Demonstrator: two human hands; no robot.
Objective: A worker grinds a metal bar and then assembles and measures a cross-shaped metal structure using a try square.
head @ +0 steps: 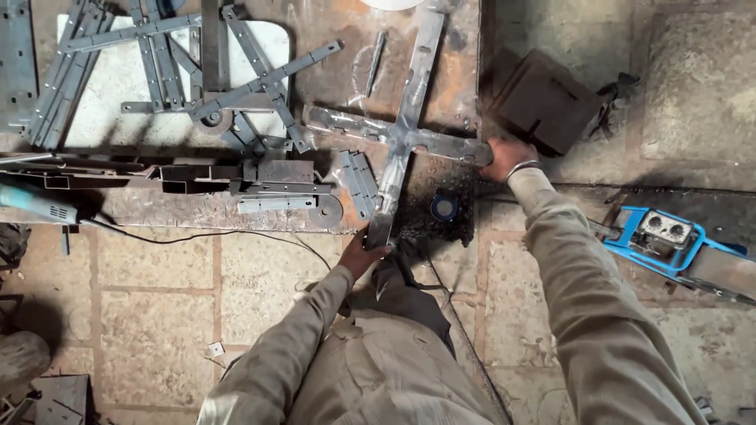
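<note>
- The person is holding a cross-shaped steel piece (402, 134) that is lying flat near the right end of the rusty steel surface (331, 39), its near arm reaching the front edge.
- The left hand (364, 250) is gripping the tip of that near arm at the front edge; the right hand (504, 157) is closing around the right arm's tip just at the right edge.
- Both grips are sitting on cut plate ends, so a slip could be cutting a palm; the metal looks bare and sharp-edged.
- If the cross is swinging or sliding, its left arm could be knocking the small stack of flat plates (358, 182) just beside it, or the perforated strips (236, 79) spread toward the back left.
- A blue round object (443, 208) is sitting near the front right corner, close under the right arm, and could be pushed off onto the floor.
- A dark box (543, 98) is standing just beyond the right edge, narrowing room on that side.
- A cable (205, 234) is trailing along the floor below the front edge, a possible snag.
- Open room is lying mainly toward the person, off the front edge.
</note>
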